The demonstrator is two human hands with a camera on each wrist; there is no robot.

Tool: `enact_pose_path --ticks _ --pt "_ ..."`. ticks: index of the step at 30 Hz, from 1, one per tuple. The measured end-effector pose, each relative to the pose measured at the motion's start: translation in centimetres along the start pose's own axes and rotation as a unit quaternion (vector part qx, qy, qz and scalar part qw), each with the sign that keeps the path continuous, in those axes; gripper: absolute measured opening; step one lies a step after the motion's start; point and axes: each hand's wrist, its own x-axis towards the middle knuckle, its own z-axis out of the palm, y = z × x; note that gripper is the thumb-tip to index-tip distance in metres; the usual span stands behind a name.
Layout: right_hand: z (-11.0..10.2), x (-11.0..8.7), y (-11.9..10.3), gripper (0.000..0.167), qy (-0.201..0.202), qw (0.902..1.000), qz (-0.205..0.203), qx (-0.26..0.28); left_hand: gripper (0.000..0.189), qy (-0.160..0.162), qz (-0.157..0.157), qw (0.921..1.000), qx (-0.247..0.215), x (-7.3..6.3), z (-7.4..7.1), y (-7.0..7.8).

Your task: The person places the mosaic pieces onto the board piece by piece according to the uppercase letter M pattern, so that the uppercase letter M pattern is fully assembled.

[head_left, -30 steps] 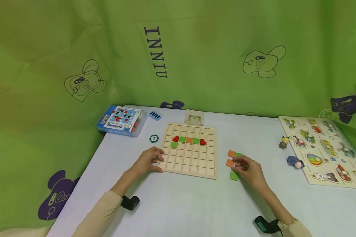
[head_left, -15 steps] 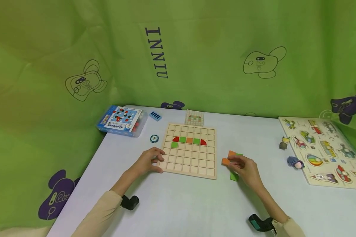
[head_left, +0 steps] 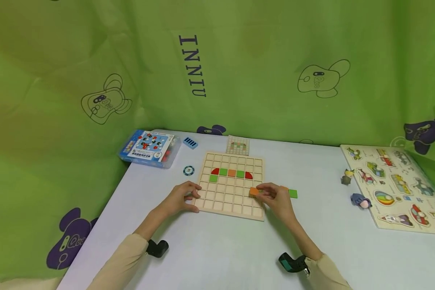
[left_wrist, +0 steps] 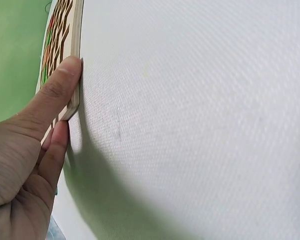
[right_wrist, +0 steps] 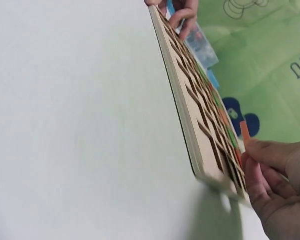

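Note:
A wooden grid board [head_left: 222,198] lies on the table with a row of tiles: a red quarter-round [head_left: 248,175] at each end, green squares and an orange square [head_left: 231,173] between them. One more green square [head_left: 213,178] sits below the row's left end. My left hand [head_left: 181,197] holds the board's near left corner, thumb [left_wrist: 65,75] on the front edge and fingers at the side. Above the board's right side, my right hand [head_left: 277,199] pinches an orange square tile [head_left: 254,192] between thumb and fingertips. In the right wrist view this tile [right_wrist: 244,131] stands edge-on.
Behind the right hand lie a green tile [head_left: 293,193] and a partly hidden orange tile [head_left: 284,188]. A small pattern card [head_left: 238,145] rests beyond the board. A plastic box [head_left: 148,148] and round chip [head_left: 189,170] are left; a picture puzzle [head_left: 395,185] and small figures [head_left: 361,200] are right.
My right hand has picked up an orange tile from the loose tiles and carried it left over the board's right side. The left hand has stayed at the corner.

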Motion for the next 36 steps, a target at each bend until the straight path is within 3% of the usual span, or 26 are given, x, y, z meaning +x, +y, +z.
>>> enact_pose_path --ticks 7,17,29,36 --pt "4.3 1.0 -1.0 0.023 -0.011 0.9991 0.014 0.039 0.030 0.000 0.001 1.0000 0.002 -0.4 -0.1 -0.3" --pt "8.9 2.7 -2.2 0.021 -0.024 0.9978 -0.060 0.014 0.030 -0.003 0.015 0.9999 0.005 -0.2 0.0 -0.3" --pt "10.8 4.1 -2.8 0.024 -0.044 0.9968 -0.066 -0.003 0.030 0.005 0.030 0.9995 0.011 0.0 0.0 -0.3" --pt "10.9 4.4 -3.2 0.025 -0.052 0.9962 -0.066 0.024 0.031 0.004 0.023 0.9996 0.012 0.2 -0.1 -0.3"
